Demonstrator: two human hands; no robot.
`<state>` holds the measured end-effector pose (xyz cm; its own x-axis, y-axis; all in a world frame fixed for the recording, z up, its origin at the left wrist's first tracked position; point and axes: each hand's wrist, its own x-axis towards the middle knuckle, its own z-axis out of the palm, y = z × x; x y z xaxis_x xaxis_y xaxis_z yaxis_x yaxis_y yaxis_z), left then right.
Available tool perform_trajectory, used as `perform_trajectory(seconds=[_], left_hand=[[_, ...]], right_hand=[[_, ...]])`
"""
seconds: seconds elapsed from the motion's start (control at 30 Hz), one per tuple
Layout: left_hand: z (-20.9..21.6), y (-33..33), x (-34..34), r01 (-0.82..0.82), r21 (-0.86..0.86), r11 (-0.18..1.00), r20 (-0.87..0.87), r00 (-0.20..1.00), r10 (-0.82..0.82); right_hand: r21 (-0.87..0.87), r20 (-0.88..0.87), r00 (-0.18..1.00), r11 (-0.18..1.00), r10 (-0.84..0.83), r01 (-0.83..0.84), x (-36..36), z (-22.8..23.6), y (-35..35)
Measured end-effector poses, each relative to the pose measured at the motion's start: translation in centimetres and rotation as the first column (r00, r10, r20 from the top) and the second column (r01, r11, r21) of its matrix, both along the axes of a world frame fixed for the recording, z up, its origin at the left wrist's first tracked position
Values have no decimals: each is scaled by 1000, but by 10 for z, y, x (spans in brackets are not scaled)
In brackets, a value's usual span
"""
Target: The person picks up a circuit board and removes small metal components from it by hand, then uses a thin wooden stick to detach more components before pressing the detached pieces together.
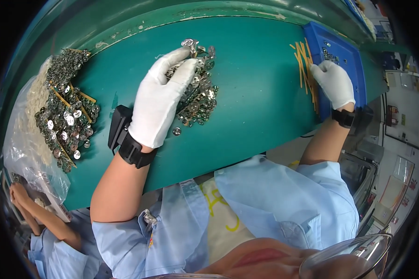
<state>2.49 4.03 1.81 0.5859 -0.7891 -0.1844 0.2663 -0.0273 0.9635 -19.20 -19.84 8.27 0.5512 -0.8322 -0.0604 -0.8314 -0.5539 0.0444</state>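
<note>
The left hand (154, 100) has parted fingers at the shiny pile (200, 95) mid-way along the counter (251, 69). The right hand (334, 83) curls by the blue tray (361, 83); can't tell its grip. A bump could scatter loose pieces.

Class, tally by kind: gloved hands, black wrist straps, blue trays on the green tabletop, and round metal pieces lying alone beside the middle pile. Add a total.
Gloved hands: 2 (left hand, right hand)
Black wrist straps: 2 (left strap, right strap)
Blue tray: 1
Lone round metal piece: 1
Total: 6
</note>
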Motion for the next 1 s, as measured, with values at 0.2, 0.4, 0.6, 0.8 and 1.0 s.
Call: perform_trajectory(seconds=[0.2,0.4,0.6,0.8,1.0], left_hand=[[3,2,10,26,-6,1000,6,1000,-26],[-7,4,14,-122,-99,988,205,969,141],[-11,1,18,-44,-26,999,398,916,51],[3,12,14,95,249,964,599,767,-231],[2,7,18,-61,193,979,791,600,-119]], right_hand=[[-163,349,937,985,6,54,11,10,22],[-18,431,490,550,758,-835,98,-19,59],[3,429,541,597,724,-802,135,-49,68],[176,601,565,597,565,-783,135,-60,54],[606,705,700,416,113,-678,134,-47,62]])
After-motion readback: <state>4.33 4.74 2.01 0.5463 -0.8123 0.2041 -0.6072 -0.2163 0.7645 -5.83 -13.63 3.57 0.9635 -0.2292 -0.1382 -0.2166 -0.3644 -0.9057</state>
